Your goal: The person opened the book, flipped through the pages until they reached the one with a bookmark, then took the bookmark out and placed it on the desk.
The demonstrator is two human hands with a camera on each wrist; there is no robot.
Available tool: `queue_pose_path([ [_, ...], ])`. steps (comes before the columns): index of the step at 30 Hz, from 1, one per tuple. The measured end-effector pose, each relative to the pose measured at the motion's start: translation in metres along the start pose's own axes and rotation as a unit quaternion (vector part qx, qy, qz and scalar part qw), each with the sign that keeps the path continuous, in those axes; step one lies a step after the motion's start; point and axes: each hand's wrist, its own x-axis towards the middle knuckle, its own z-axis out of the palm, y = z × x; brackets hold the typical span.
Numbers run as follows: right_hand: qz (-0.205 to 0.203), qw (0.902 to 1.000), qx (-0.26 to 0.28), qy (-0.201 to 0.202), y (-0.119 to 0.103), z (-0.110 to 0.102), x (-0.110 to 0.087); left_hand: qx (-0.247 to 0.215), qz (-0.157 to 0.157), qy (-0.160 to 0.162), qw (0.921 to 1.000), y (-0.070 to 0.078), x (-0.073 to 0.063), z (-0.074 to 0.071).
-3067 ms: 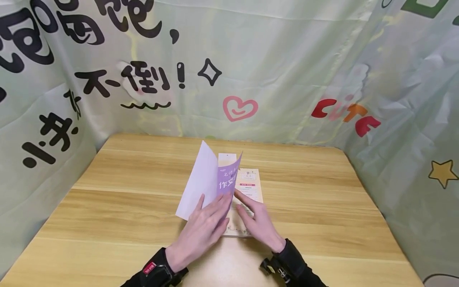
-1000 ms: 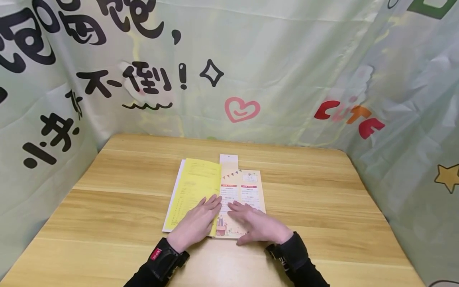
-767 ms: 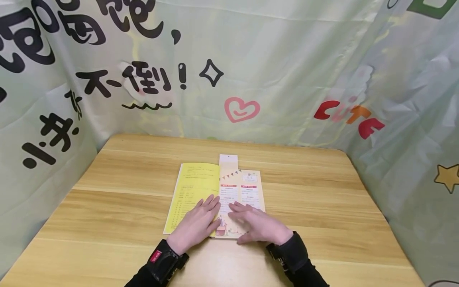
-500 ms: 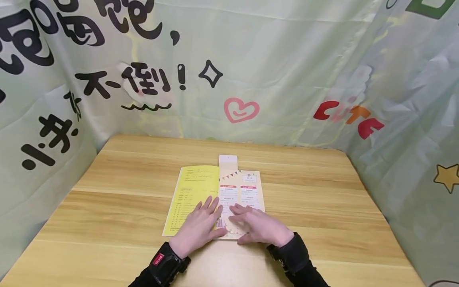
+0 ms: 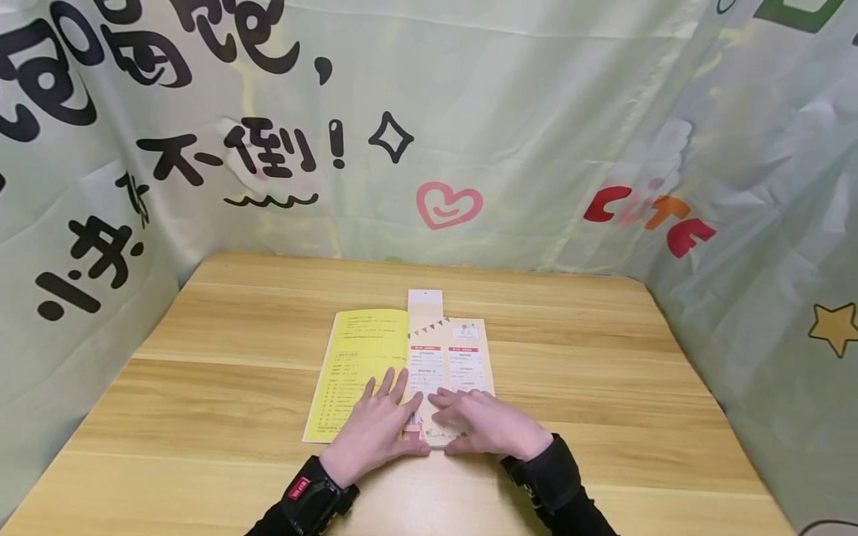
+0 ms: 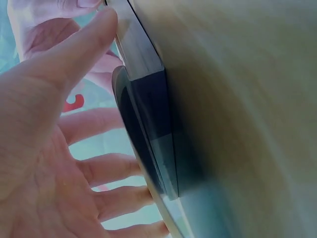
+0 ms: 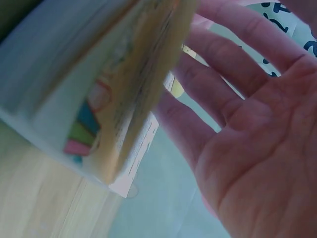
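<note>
An open book point(image 5: 462, 372) lies flat on the table. Its left side shows a yellow printed page point(image 5: 365, 342); the right side is a cream contents page with red headings. My left hand point(image 5: 375, 428) rests over the inner fold with fingers spread, thumb near the book's bottom edge. On the lower right page rests my right hand point(image 5: 492, 424), fingers slightly bent, covering part of the print. Close up, the left wrist view shows the left fingers point(image 6: 111, 168) against the cover side; in the right wrist view the right hand point(image 7: 262, 129) has extended fingers beside the page edges.
A pale card strip point(image 5: 425, 301) with a small hole sticks out beyond the book's top edge. The wooden table point(image 5: 570, 357) extends around the book. A printed cloth curtain point(image 5: 523, 112) hangs behind and along both sides.
The purple cover, raised earlier, has swung left and now lies flat with the yellow page showing. My left hand has spread and shifted toward the bottom edge; the right has slid slightly down.
</note>
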Motion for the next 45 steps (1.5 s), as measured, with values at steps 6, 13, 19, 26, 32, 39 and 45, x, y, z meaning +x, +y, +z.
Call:
queue_pose_path([
  [6, -0.004, 0.9992, 0.038, -0.009, 0.002, -0.003, -0.003, -0.011, 0.009, 0.003, 0.9999, 0.0, 0.0, 0.001],
  [13, -0.01, 0.9987, 0.049, -0.012, 0.002, -0.006, -0.006, -0.032, 0.01, 0.002, 0.9994, 0.0, 0.0, 0.0],
  [19, -0.016, 0.9982, 0.052, -0.024, 0.002, -0.012, -0.012, -0.06, 0.005, -0.003, 0.9982, -0.001, -0.002, -0.001],
  [26, 0.004, 0.9948, 0.101, -0.01, 0.005, -0.018, -0.018, -0.067, 0.009, -0.01, 0.9976, -0.001, -0.003, -0.001],
  [32, -0.014, 0.9944, 0.102, 0.022, 0.009, -0.02, -0.02, -0.074, 0.013, -0.015, 0.9971, -0.001, -0.002, -0.002],
  [39, -0.021, 0.9937, 0.088, 0.066, 0.013, -0.023, -0.023, -0.075, 0.02, -0.018, 0.9968, -0.002, -0.002, -0.003],
  [45, -0.033, 0.9911, 0.029, 0.125, 0.014, -0.023, -0.024, -0.067, 0.027, -0.019, 0.9972, -0.002, -0.003, -0.004],
])
